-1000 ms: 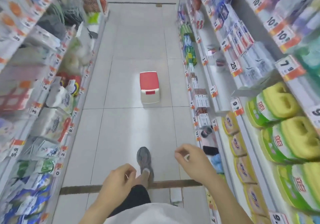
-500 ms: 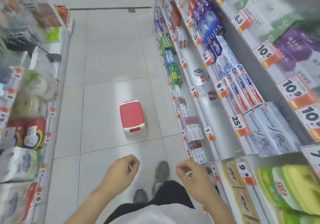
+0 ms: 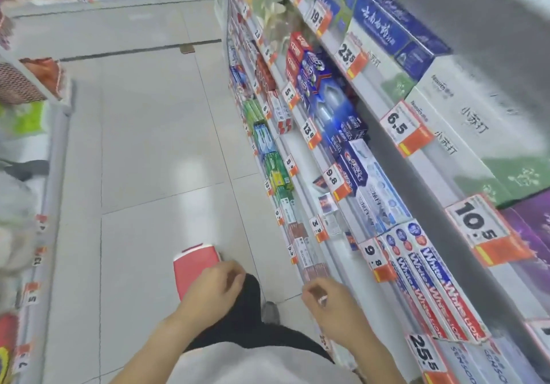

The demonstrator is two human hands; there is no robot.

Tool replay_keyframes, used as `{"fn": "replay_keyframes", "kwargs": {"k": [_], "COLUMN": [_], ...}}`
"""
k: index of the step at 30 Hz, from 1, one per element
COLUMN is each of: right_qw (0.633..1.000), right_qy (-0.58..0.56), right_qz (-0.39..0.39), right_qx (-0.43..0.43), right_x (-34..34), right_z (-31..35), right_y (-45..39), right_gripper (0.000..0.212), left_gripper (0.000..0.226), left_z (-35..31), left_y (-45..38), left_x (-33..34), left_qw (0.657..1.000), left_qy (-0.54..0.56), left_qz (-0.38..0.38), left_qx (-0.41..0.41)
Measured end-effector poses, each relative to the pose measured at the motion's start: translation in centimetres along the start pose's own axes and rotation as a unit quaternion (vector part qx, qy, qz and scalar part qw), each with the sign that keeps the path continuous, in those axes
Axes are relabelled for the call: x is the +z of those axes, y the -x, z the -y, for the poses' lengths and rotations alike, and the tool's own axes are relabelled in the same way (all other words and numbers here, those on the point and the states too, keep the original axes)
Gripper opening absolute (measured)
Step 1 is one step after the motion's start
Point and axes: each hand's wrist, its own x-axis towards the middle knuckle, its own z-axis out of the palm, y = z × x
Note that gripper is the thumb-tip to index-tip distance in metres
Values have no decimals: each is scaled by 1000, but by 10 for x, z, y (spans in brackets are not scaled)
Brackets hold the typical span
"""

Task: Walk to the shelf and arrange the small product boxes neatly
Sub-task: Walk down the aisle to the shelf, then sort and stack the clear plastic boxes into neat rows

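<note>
- Fingers of the left hand (image 3: 215,287) are loosely curled and hold nothing; the hand hangs in front of the body, above the black trouser leg (image 3: 247,315).
- Fingers of the right hand (image 3: 330,303) are also curled in, thumb near the fingertips; something small and pale shows at the fingertips, but I cannot tell if the hand pinches anything.
- The right hand is close beside the front edge of the white metal shelf unit (image 3: 330,252) on the right side, not touching any box as far as I can see.
- Just past the left hand, a low plastic step stool with red top and white body (image 3: 195,267) stands on the pale tiled floor (image 3: 154,151); the hand partly covers it.
- A grey shoe (image 3: 270,312) shows on the floor between the two hands.
- The small product boxes (image 3: 327,203), white and red, lie scattered on a nearly bare middle tier of the shelf unit, well ahead of the right hand; they are tilted and apart from each other.
- Beside them, on the same tier, long toothpaste cartons in blue, white and red (image 3: 431,276) lie in rows.
- Orange-and-white price tags (image 3: 482,229) hang along the shelf edges.
- A second shelf unit with packaged goods (image 3: 26,235) is on the left of the aisle, blurred.
</note>
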Motion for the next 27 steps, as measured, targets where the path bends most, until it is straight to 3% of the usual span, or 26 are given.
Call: {"fn": "replay_keyframes", "kwargs": {"k": [3, 9, 18, 22, 27], "right_qw": [999, 988, 923, 900, 872], "right_qy": [-26, -100, -176, -124, -91], "right_qz": [-26, -110, -297, -328, -349], "right_qx": [1, 31, 173, 260, 330], "right_x": [-18, -27, -7, 16, 47], "right_z": [21, 32, 32, 20, -37], "right_y": [-49, -135, -230, -260, -298], "right_gripper": [6, 6, 9, 14, 7], "left_gripper": [12, 14, 16, 12, 9], "left_z": [-13, -27, -38, -40, -12], "left_y": [-56, -190, -391, -439, -480], "left_x": [-19, -33, -37, -15, 60], "left_qw": [999, 988, 917, 892, 883], "left_qy": [-28, -58, -161, -167, -135], "left_qz": [3, 92, 249, 299, 297], "left_qx": [29, 106, 269, 296, 336]}}
